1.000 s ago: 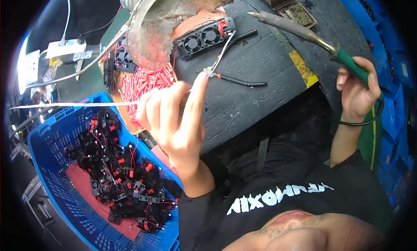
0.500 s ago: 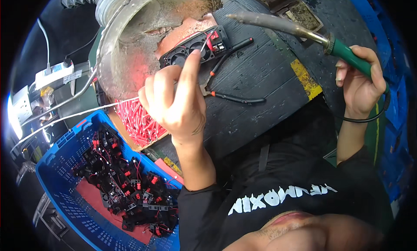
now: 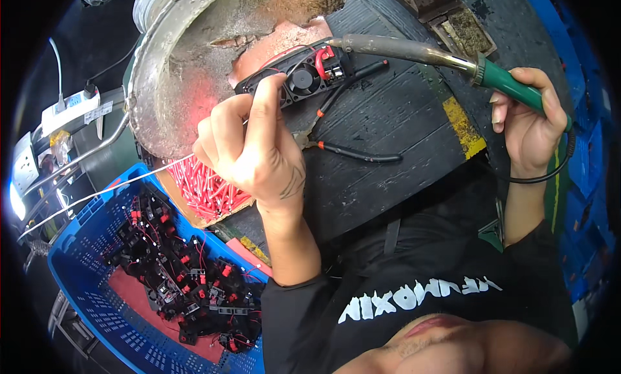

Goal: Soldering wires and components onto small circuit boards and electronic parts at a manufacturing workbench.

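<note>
While the right hand (image 3: 527, 125), palm showing at the right of the frame, curls its fingers around the green handle of a soldering iron (image 3: 453, 62), the left hand (image 3: 255, 155), just left of centre, is bent into a loose fist, apparently pinching a thin wire (image 3: 174, 163); its thumb is hidden. Above it, at upper centre, lies the fan unit (image 3: 303, 81), long axis slanting from lower left to upper right. The left hand is nearer, its fingertips overlapping the unit's left part. The iron's shaft points leftward at the right end; whether its tip touches cannot be told.
</note>
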The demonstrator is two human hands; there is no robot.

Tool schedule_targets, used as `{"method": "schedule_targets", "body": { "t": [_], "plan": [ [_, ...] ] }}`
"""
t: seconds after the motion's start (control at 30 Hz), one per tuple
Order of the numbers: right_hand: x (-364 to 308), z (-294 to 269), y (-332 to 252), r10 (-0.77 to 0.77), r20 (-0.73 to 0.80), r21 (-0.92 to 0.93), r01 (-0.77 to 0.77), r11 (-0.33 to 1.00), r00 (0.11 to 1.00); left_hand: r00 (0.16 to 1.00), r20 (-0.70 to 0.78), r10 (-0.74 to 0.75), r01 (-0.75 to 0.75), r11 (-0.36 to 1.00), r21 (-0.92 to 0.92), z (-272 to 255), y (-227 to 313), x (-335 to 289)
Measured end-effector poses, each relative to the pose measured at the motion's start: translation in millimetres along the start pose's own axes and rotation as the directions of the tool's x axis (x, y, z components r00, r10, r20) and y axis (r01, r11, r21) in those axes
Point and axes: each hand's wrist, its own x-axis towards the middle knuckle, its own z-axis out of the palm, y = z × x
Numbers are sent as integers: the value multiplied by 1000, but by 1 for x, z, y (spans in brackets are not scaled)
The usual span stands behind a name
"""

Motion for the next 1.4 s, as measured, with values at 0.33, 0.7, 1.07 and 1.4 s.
{"method": "schedule_targets", "body": {
  "t": [0.33, 0.7, 1.07, 1.4],
  "plan": [
    [-1, -1, 2, 13, 21, 76, -14, 997, 1000, 999, -31, 42, -43, 999, -19, 4, -3, 1],
    [-1, 3, 3, -36, 27, 19, 35, 999, 999, 994, -85, 73, -73, 997, 11, 8, -5, -1],
    [0, 2, 6, -9, 14, 40, 8, 999, 1000, 991, -103, 82, -84, 996, -17, 11, -7, 0],
    [0, 0, 8, -13, 17, 34, 13, 999, 1000, 993, -89, 81, -83, 996, -18, 12, -6, 0]
  ]
}}
